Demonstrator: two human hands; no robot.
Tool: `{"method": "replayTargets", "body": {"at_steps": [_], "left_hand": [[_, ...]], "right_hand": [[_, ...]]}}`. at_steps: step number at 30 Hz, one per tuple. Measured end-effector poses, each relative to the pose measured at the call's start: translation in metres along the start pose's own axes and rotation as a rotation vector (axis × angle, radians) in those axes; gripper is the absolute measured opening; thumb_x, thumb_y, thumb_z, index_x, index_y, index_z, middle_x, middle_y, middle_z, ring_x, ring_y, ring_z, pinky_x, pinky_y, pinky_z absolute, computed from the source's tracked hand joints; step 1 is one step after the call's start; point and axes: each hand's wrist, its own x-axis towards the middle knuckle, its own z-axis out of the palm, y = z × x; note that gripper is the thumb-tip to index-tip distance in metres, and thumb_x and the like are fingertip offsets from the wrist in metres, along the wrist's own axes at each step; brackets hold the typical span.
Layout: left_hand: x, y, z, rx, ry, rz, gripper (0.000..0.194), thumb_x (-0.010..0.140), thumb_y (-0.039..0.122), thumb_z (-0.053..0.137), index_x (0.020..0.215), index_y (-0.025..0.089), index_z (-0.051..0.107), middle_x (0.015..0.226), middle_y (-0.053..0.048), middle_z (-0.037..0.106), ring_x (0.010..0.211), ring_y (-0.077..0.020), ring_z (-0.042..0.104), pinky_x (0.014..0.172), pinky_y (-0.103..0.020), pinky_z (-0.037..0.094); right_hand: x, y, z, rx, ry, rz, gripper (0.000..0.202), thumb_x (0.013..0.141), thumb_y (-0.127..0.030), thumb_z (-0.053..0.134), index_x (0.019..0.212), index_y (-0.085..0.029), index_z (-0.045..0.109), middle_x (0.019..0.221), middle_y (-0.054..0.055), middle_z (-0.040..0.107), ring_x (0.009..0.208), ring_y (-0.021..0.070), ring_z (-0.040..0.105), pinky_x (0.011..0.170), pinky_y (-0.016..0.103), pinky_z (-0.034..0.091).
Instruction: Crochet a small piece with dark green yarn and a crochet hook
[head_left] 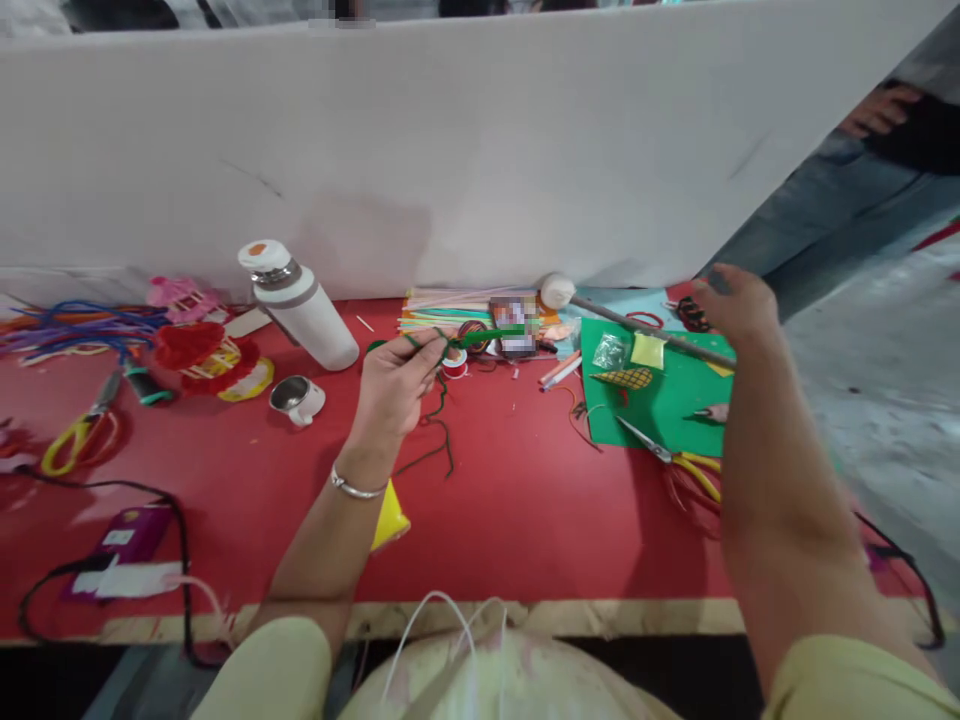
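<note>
Left of the green sheet [675, 425], my left fingers [426, 362] pinch green cord [409, 341]; above it, my right fingers [718, 283] spread, empty.

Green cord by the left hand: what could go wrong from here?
The green cord lies in loose bends below the left hand, so it might tangle or catch as that hand moves. The yellow-handled scissors point their blades in toward the middle of the table, close to the right forearm; a low sweep of the right hand could meet them. The metal-lined cup stands uncovered near the left wrist and could be knocked.
</note>
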Motion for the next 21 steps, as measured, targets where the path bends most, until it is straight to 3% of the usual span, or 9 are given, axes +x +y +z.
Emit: {"method": "replayTargets", "body": {"at_steps": [2,4,6,8,11,14,17,21], "left_hand": [[-0.006,-0.001,0.001,-0.002,-0.053,0.017,0.025,0.070,0.033,0.092,0.088,0.016,0.085,0.063,-0.003,0.070,0.039,-0.0004,0.030,0.038,-0.019,0.021],[-0.011,0.000,0.001,0.028,-0.101,0.035,0.024,0.070,0.034,0.093,0.086,0.017,0.085,0.067,-0.004,0.073,0.041,-0.0014,0.033,0.038,-0.020,0.022],[-0.013,0.004,-0.002,0.046,-0.131,0.068,0.024,0.068,0.034,0.094,0.082,0.017,0.085,0.067,-0.003,0.073,0.042,-0.0020,0.036,0.039,-0.020,0.024],[-0.013,0.009,-0.007,0.033,-0.138,0.103,0.025,0.066,0.035,0.096,0.081,0.018,0.085,0.063,-0.002,0.070,0.043,-0.0021,0.037,0.039,-0.020,0.024],[-0.009,0.016,-0.020,0.007,-0.114,0.121,0.027,0.064,0.035,0.097,0.082,0.018,0.085,0.060,-0.001,0.067,0.041,-0.0019,0.034,0.038,-0.020,0.021],[-0.006,0.015,-0.028,0.051,-0.115,0.135,0.024,0.069,0.035,0.094,0.086,0.019,0.087,0.057,0.000,0.065,0.041,-0.0027,0.034,0.039,-0.021,0.022],[-0.007,0.012,-0.025,0.156,-0.173,0.181,0.019,0.074,0.034,0.090,0.088,0.021,0.088,0.063,-0.001,0.069,0.049,-0.0070,0.048,0.045,-0.022,0.035],[-0.011,0.011,-0.019,0.251,-0.246,0.236,0.014,0.077,0.034,0.088,0.081,0.021,0.086,0.067,-0.003,0.072,0.065,-0.0136,0.063,0.062,-0.027,0.051]], "right_hand": [[-0.056,-0.042,-0.003,0.301,-0.163,-0.069,0.052,0.093,-0.043,0.075,0.133,-0.011,0.074,0.130,0.022,0.076,0.112,0.0224,0.072,0.104,0.040,0.049],[-0.113,-0.084,0.007,0.635,-0.463,-0.212,0.055,0.080,-0.051,0.087,0.125,-0.020,0.079,0.120,0.013,0.081,0.102,0.0228,0.075,0.094,0.038,0.058],[-0.161,-0.119,0.025,0.895,-0.702,-0.330,0.063,0.072,-0.055,0.093,0.126,-0.026,0.079,0.123,0.009,0.080,0.100,0.0245,0.076,0.083,0.037,0.064],[-0.189,-0.142,0.044,1.111,-0.736,-0.343,0.056,0.077,-0.063,0.086,0.118,-0.026,0.082,0.107,0.009,0.083,0.091,0.0227,0.077,0.069,0.031,0.063],[-0.199,-0.160,0.066,1.321,-0.811,-0.295,0.058,0.078,-0.072,0.080,0.110,-0.025,0.083,0.092,0.008,0.083,0.076,0.0198,0.076,0.053,0.026,0.059],[-0.195,-0.169,0.076,1.337,-0.766,-0.315,0.046,0.079,-0.060,0.086,0.111,-0.028,0.083,0.102,0.006,0.083,0.078,0.0169,0.075,0.053,0.023,0.058],[-0.197,-0.175,0.082,1.267,-0.704,-0.366,0.033,0.079,-0.047,0.089,0.105,-0.028,0.085,0.103,0.005,0.080,0.083,0.0171,0.073,0.054,0.023,0.059],[-0.207,-0.178,0.090,1.258,-0.697,-0.343,0.023,0.083,-0.045,0.086,0.099,-0.028,0.086,0.095,0.004,0.078,0.083,0.0178,0.072,0.052,0.024,0.058]]}}
